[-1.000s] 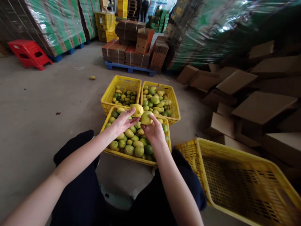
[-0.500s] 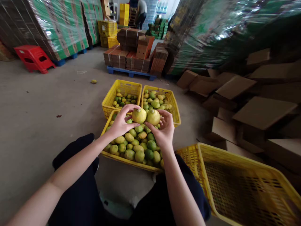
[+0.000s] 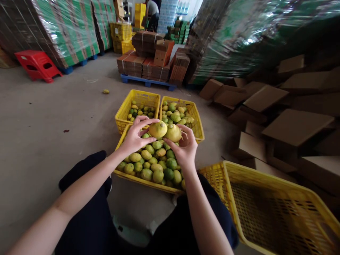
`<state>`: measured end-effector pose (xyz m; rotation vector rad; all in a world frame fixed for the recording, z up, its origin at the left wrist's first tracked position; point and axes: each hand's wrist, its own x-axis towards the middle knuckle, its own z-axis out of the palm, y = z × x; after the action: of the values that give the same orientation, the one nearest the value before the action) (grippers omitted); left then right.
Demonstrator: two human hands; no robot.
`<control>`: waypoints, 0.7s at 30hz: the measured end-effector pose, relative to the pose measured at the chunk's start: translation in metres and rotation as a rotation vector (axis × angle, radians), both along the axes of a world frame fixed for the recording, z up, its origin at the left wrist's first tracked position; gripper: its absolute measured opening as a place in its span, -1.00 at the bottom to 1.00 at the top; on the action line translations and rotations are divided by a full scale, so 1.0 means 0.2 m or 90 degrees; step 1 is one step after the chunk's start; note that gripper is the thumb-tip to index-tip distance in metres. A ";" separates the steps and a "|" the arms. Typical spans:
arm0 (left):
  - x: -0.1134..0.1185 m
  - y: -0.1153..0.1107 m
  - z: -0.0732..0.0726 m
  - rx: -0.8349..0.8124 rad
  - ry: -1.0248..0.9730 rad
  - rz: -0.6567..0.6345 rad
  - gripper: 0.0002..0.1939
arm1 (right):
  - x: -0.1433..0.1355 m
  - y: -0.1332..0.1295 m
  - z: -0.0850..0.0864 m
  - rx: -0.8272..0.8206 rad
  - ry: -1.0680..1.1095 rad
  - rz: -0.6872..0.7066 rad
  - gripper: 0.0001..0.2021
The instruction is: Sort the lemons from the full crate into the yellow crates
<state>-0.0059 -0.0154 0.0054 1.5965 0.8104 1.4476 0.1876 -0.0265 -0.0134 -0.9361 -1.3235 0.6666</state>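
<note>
Lemon [image 3: 158,129] sits gripped between thumb and fingers of the left hand [image 3: 135,137]; the right hand [image 3: 186,146] grips a second lemon [image 3: 173,133] just beside it. Both are above the near crate [image 3: 148,182]. From where I stand, the right fingertips are partly hidden behind their fruit, and hands cover some of the crate's load. Side crate [image 3: 213,174]: cut off lower right, interior dark. Distant worker [image 3: 152,12]: cut off above, hands indistinct.

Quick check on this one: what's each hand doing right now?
Left hand: closed on a yellow lemon, above the front crate.
Right hand: closed on a greenish-yellow lemon, beside the other.
</note>
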 end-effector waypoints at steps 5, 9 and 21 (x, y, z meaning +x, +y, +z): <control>0.00 0.00 0.01 -0.089 -0.070 -0.065 -0.42 | 0.00 0.00 0.02 -0.054 0.106 0.053 -0.44; 0.00 0.01 0.00 -0.140 -0.160 -0.068 -0.47 | -0.02 -0.01 0.05 -0.096 0.167 0.067 -0.44; 0.08 -0.03 0.00 -0.409 -0.177 -0.094 -0.53 | -0.08 -0.02 0.06 -0.315 0.405 0.213 -0.57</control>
<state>0.0098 -0.0209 0.0059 0.9260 0.8579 1.1141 0.1713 -0.0314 -0.0015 -0.7871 -0.7503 1.4614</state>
